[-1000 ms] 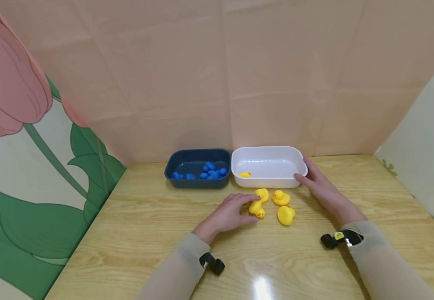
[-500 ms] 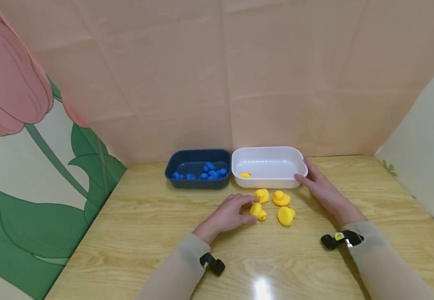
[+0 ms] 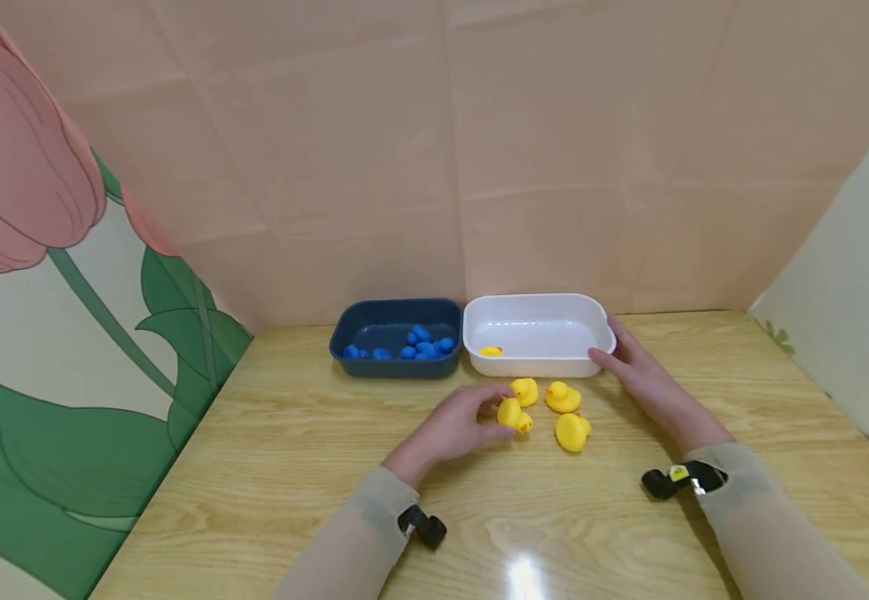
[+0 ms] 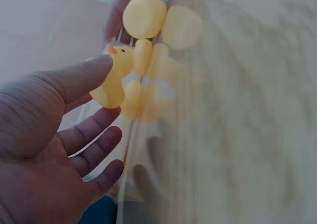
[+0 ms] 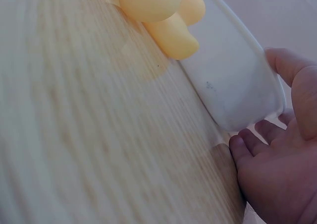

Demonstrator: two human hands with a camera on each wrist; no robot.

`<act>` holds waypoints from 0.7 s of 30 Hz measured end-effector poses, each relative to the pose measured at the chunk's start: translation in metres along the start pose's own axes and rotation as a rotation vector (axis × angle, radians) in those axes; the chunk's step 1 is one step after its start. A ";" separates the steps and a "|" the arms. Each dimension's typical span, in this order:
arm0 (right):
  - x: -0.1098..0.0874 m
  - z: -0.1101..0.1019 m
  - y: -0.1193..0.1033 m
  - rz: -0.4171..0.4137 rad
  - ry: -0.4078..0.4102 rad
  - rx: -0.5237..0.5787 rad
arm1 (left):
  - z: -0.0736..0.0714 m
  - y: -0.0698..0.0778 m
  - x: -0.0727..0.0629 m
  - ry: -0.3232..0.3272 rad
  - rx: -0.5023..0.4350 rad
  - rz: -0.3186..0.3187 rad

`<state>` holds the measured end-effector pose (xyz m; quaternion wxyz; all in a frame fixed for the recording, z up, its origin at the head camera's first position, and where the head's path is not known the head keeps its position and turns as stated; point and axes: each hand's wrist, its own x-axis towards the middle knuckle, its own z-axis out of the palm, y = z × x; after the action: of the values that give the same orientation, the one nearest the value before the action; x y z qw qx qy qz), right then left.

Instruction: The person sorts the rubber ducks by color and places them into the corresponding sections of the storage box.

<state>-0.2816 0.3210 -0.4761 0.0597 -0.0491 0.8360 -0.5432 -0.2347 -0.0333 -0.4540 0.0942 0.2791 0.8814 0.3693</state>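
Note:
My left hand (image 3: pixel 458 427) pinches a yellow rubber duck (image 3: pixel 511 414) between thumb and fingertips. In the left wrist view that duck (image 4: pixel 111 85) sits above the table, and the other fingers spread apart below it. My right hand (image 3: pixel 642 371) grips the right end of a white plastic tray (image 3: pixel 539 367); in the right wrist view the thumb lies on the tray's rim (image 5: pixel 270 68) and the fingers touch its end wall. One yellow duck (image 3: pixel 490 351) shows inside the tray. Three more rubber ducks stand in front of it: two upright (image 3: pixel 526 392) and one turned over (image 3: pixel 572 432).
A dark blue tray (image 3: pixel 395 367) holding several small blue objects (image 3: pixel 422 346) stands against the white tray's left side. Both trays are near the back wall (image 3: pixel 329 167). The wooden table (image 3: pixel 569 517) extends forward and to both sides.
The duck at my left fingertips has turned and shifted slightly; the thumb and fingers have closed on it and it looks a little raised. My right hand stays on the white tray.

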 end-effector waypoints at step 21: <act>0.004 0.000 0.011 -0.033 -0.001 0.042 | -0.018 0.020 0.006 0.367 0.007 0.025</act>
<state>-0.2859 0.3249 -0.4859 0.0521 -0.0617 0.8235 -0.5616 -0.2379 -0.0289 -0.4273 -0.0738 0.2185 0.8814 0.4122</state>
